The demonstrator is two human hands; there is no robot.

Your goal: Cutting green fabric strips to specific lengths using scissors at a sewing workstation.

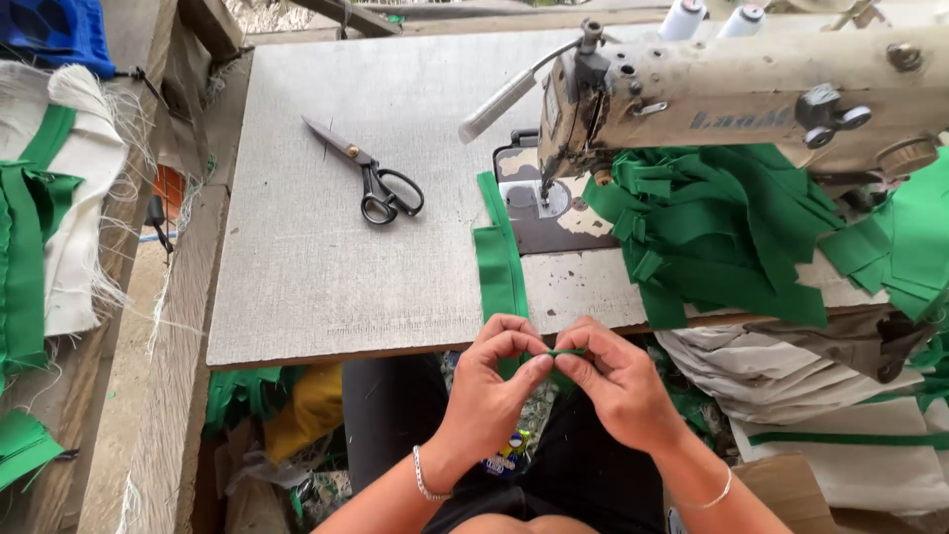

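Got a thin green strip (565, 352) pinched between both sets of fingers, stretched short across the gap between my hands, just off the near edge of the bench (326, 297). My left hand (494, 381) has thumb and forefinger closed tight on one end, my right hand (613, 381) does the same on the other, fingers narrow, nothing else in them. A bracelet sits on each wrist.

Just past my fingers, a longer green fabric band (499, 262) lies on the bench and runs away from me up to the needle plate of the sewing machine (732, 99), with its near end hanging over the edge close to my left fingertips. Beyond my right hand there's a big messy heap of green strips (722, 227) under the machine arm (can't tell how many, they're all tangled together). Below that heap, to the right of my right hand, sits a stack of off-white cloth (791, 386) with green trim.

Further out past my left hand, black-handled scissors (371, 178) lie flat on the grey bench top, blades shut, well apart from everything. Way off to the left, more white and green fabric (44, 198) is draped over a wooden rail.
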